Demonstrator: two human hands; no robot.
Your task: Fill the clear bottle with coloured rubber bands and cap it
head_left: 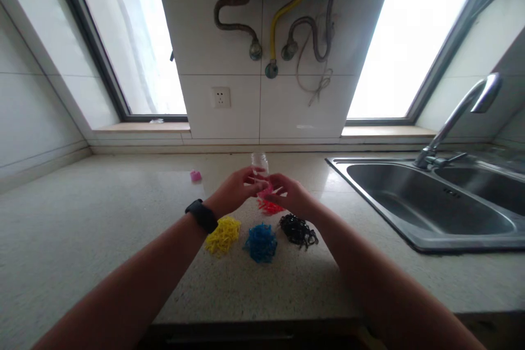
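Observation:
A clear jar (260, 162) is between my two hands above the middle of the counter, its ridged neck toward the wall. Its near end looks pink (267, 190); whether that is the jar itself or something in it, I cannot tell. My left hand (241, 188), with a black watch on the wrist, grips it from the left. From the right, the curled fingers of my right hand (292, 193) close around the pink end. Just below lies a red pile of small rubber bands (270, 207), partly hidden. Nearer me are yellow (223, 235), blue (261, 243) and black (298, 231) piles.
A small pink cap-like piece (196, 175) lies on the counter (102, 229) to the left. On the right, a steel double sink (381, 229) with a tall tap (455, 115) is set into the counter. A tiled wall with a socket (221, 97) and hoses stands behind.

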